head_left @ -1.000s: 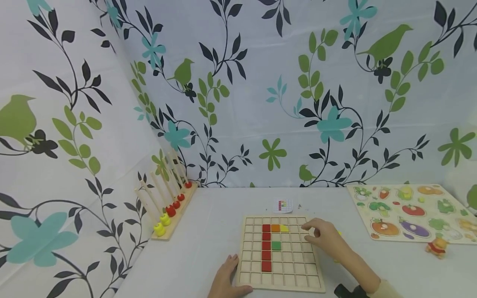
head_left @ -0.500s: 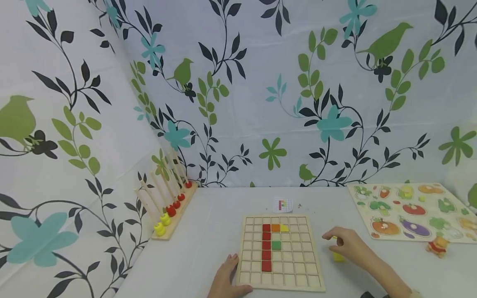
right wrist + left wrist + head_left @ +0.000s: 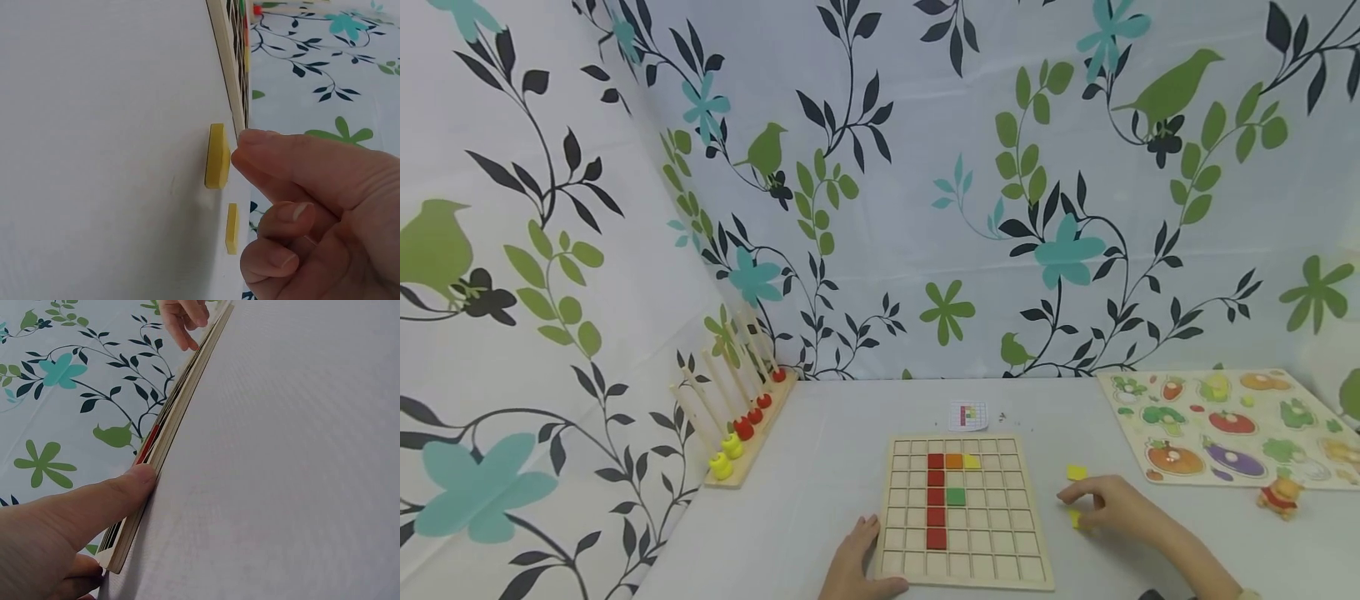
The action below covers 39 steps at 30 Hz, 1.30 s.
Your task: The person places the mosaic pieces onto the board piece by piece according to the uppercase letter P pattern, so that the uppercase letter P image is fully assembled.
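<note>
A wooden grid board (image 3: pixel 996 567) lies flat on the table, with red tiles (image 3: pixel 936 496) in a column and an orange tile (image 3: pixel 953 461), a yellow tile (image 3: pixel 972 461) and a green tile (image 3: pixel 956 497) in other cells. My left hand (image 3: pixel 859 562) rests against its near left corner; in the left wrist view the thumb (image 3: pixel 119 494) presses the edge. Off the board's right side, my right hand (image 3: pixel 1116 507) hovers beside loose yellow tiles (image 3: pixel 1077 472). In the right wrist view its fingertips stop just short of the nearer yellow tile (image 3: pixel 217 156); a second yellow tile (image 3: pixel 232 228) lies beyond.
A small printed pattern card (image 3: pixel 969 414) lies behind the board. At the left stands a wooden peg rack (image 3: pixel 752 433) with red and yellow beads. A vegetable puzzle board (image 3: pixel 1206 429) and a small bear figure (image 3: pixel 1282 497) are at the right.
My right hand has moved right and towards me, from over the board's right edge to the loose yellow tiles. The left hand stays at the board's corner.
</note>
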{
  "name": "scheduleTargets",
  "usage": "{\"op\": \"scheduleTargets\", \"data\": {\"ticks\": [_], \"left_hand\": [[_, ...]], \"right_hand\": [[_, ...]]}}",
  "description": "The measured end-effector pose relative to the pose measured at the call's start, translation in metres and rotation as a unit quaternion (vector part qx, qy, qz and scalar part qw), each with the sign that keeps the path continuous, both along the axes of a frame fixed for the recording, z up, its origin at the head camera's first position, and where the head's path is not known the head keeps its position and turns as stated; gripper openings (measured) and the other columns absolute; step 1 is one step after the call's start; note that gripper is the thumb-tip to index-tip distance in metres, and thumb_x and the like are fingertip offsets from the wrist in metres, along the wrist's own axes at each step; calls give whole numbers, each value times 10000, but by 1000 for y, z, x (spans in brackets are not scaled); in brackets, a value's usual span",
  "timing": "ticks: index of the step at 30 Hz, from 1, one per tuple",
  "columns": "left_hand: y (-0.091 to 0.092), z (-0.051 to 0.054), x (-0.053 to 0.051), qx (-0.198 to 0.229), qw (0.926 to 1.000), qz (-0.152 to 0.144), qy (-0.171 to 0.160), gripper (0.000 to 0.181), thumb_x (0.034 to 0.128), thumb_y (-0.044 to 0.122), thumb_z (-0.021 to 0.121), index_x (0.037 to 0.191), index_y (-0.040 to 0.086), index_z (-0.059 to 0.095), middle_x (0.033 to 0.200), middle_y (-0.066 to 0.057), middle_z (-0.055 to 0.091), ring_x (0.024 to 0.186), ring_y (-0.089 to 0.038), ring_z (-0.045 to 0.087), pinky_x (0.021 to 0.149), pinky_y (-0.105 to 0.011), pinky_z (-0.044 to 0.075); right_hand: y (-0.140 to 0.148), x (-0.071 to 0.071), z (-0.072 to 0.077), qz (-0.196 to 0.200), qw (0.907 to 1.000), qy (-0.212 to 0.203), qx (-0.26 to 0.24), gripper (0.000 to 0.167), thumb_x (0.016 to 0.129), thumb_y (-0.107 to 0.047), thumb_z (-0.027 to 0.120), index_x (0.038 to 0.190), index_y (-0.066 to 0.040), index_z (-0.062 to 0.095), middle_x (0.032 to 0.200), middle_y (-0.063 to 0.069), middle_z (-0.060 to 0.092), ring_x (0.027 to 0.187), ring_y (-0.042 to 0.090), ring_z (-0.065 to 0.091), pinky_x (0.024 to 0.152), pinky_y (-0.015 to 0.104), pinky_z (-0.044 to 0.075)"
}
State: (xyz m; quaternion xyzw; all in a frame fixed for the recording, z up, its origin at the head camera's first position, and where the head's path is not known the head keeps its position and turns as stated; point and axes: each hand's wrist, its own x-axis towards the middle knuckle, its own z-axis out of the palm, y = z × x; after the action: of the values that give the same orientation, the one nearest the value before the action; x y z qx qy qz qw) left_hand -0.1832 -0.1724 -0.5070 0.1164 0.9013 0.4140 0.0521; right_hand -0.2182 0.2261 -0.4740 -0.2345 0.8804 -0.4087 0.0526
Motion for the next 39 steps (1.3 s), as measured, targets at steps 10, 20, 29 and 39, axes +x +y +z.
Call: {"op": "scheduleTargets", "data": {"ticks": [10,20,29,39], "left_hand": [[0,-1,-1,1,10000,-17,15,922,649,458,749,1309,-65,373,1354,-226,345,1250,-451,206,972,-619,193],[-1,-1,0,-21,9999,-113,48,908,670,451,742,1303,-85,369,1342,-250,348,1242,-464,209,971,-619,197],[0,2,1,87,9999,-79,-49,918,670,442,744,1308,-90,354,1354,-247,329,1251,-462,186,976,-624,169],[0,1,0,125,9999,-118,23,917,675,438,743,1310,-92,347,1359,-249,320,1252,-464,181,970,-633,164]], "right_hand": [[4,3,-4,126,9994,-314,-101,311,665,51,675,973,18,652,903,74,623,529,56,383,446,199,352],[5,4,-9,255,9996,-26,65,342,640,70,656,977,15,644,861,-10,600,517,27,373,440,190,346],[-5,5,-9,-282,9992,12,283,297,651,-60,758,915,-34,625,852,5,559,573,66,417,473,217,401],[-6,5,-6,-447,9985,-70,300,265,626,-51,768,849,-45,623,822,-7,576,639,94,464,518,226,444]]}}
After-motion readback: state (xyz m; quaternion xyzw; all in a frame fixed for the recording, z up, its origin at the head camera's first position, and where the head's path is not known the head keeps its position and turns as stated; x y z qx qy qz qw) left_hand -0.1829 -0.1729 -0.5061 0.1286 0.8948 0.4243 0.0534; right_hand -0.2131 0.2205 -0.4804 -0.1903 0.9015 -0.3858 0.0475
